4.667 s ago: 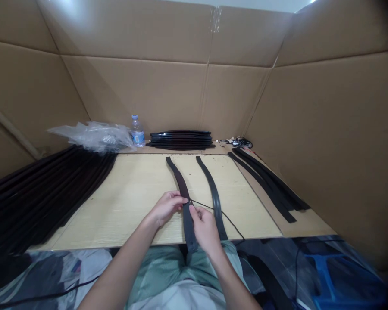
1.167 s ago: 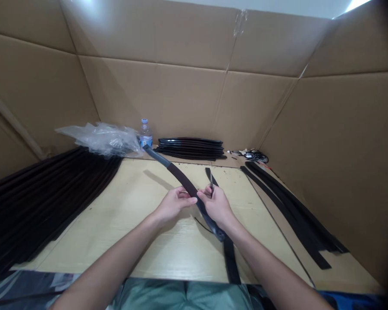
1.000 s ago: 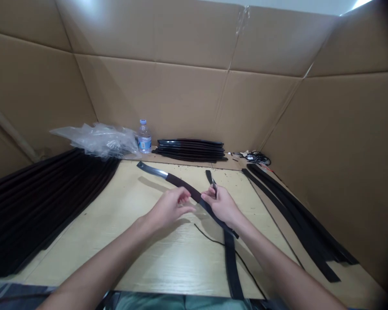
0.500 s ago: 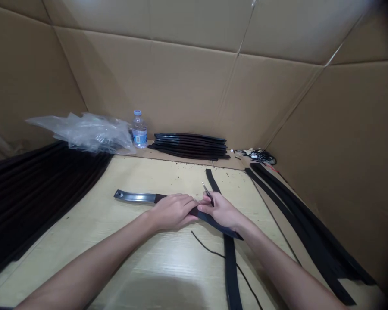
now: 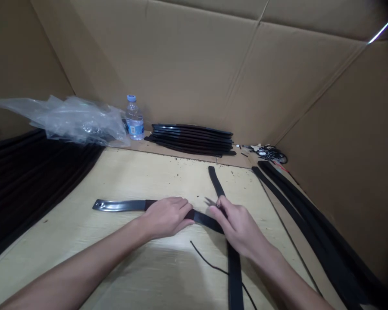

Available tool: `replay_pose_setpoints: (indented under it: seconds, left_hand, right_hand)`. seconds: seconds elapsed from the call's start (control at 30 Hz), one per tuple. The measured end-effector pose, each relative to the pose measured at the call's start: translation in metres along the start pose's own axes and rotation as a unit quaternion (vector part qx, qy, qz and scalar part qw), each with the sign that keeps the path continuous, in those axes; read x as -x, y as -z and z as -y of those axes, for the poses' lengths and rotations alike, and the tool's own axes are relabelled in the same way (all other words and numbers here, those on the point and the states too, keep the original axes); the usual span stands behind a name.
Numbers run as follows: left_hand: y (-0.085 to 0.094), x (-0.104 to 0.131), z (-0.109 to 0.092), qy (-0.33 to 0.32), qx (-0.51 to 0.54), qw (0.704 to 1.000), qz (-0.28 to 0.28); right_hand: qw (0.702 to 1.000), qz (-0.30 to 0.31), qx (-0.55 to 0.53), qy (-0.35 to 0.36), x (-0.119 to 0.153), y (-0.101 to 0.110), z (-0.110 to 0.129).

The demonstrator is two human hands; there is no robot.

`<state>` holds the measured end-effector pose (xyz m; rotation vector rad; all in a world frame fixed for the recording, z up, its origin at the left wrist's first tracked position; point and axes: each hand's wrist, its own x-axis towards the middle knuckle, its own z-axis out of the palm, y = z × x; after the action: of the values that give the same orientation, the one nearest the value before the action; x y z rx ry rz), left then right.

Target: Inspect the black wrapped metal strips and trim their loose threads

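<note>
A curved flat metal strip (image 5: 119, 206) lies across the table, shiny and pierced by a hole at its left end. Dark covering wraps its middle, where my left hand (image 5: 168, 216) is closed over it. My right hand (image 5: 237, 224) grips a small pair of scissors (image 5: 210, 201), blades pointing left, just above the strip's right part. Most of the scissors is hidden by my fingers. Under the strip's right end runs a long black flat band (image 5: 234, 275). A thin black cord (image 5: 207, 259) lies nearer to me and meets that band.
Dark strips (image 5: 26, 181) cover the left side, with clear plastic bags (image 5: 80, 122) behind. A water bottle (image 5: 135, 120) stands beside a stack of dark strips (image 5: 190, 140) at the back. More black bands (image 5: 297, 215) and a tangle of cords (image 5: 270, 153) lie right. Cardboard walls enclose the table.
My right hand has drawn away to the right from my left hand, and the scissors' blades now point left rather than up. The view has tilted down and come closer.
</note>
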<state>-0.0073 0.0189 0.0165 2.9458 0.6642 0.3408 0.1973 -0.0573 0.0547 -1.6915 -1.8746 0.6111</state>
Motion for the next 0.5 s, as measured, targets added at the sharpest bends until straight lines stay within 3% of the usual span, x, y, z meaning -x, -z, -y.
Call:
replay_pose_setpoints:
  seconds: [0.17,0.5]
  left_hand:
    - [-0.001,-0.003,0.002,0.025,0.021,0.999,0.032]
    - [-0.007,-0.006,0.007,0.064,0.053,0.995,0.053]
  right_hand:
    - [0.99,0.065,0.11,0.055,0.006,-0.012,-0.009]
    - [0.98,0.018,0.164,0.108,0.002,-0.023,-0.027]
